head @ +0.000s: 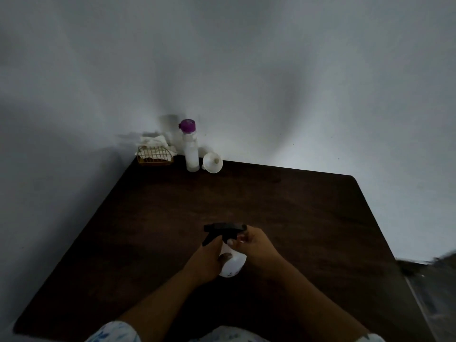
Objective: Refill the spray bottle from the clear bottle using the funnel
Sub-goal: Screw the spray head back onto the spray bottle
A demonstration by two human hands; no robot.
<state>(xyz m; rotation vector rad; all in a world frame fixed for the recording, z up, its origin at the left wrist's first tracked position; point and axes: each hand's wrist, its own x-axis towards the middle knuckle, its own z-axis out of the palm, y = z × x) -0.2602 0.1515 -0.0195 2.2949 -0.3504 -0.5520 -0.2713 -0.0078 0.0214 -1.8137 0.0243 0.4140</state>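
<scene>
Unscrewing, I'd say | left fingers point(225, 256) wrap spray bottle point(234, 265) | right fingers point(243, 237) pinch black head point(222, 228) just above | hold bottle upright, twist collar only

dark matt table point(271, 201), gold wire basket point(155, 156)

Left flank of spray bottle point(234, 266) hidden under left hand point(206, 261). Its neck and collar are covered by fingers point(240, 237) of right hand point(256, 244). Marks on its body too small to read.

Both sleeves point(116, 333) cut off at bottom edge.

At right edge, dark object point(429, 265): blurred, cut off, cannot identify.

Contents of wire basket point(155, 159): cloth or paper, cannot tell.

Liquid level in clear bottle point(191, 154) unclear.
</scene>
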